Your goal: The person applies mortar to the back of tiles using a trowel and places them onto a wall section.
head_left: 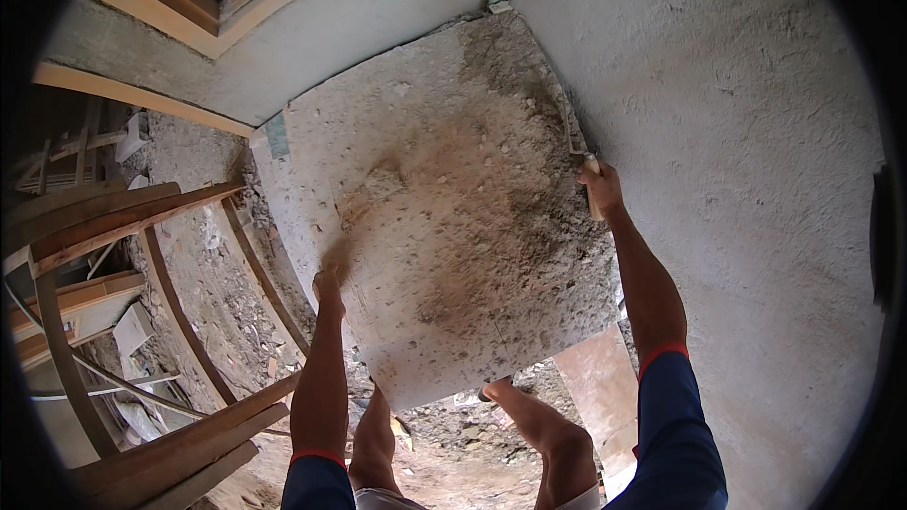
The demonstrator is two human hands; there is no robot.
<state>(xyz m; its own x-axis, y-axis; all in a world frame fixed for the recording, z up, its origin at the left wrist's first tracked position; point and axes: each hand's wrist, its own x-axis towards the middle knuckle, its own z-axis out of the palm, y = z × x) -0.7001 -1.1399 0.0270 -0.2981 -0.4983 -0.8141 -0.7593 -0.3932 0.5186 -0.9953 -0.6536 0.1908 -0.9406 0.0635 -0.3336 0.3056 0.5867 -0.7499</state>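
Note:
A large pale board (406, 359), strewn with grey-brown debris and dust, stretches out in front of my legs. My right hand (603, 191) is closed round the pale handle of a hand tool (592, 170) at the board's right edge, beside the wall. A thin metal part runs forward from that handle; it looks like a trowel seen edge-on. My left hand (329, 283) is at the board's left edge, with a brown blur just beyond it. Its fingers are not clear enough to show a grip.
A rough plastered wall (756, 161) rises close on my right, and a lower grey wall (368, 14) borders the far side. Wooden framing (142, 217) stands on the left. Rubble (472, 439) lies on the ground around my legs, near a flat pinkish slab (597, 382).

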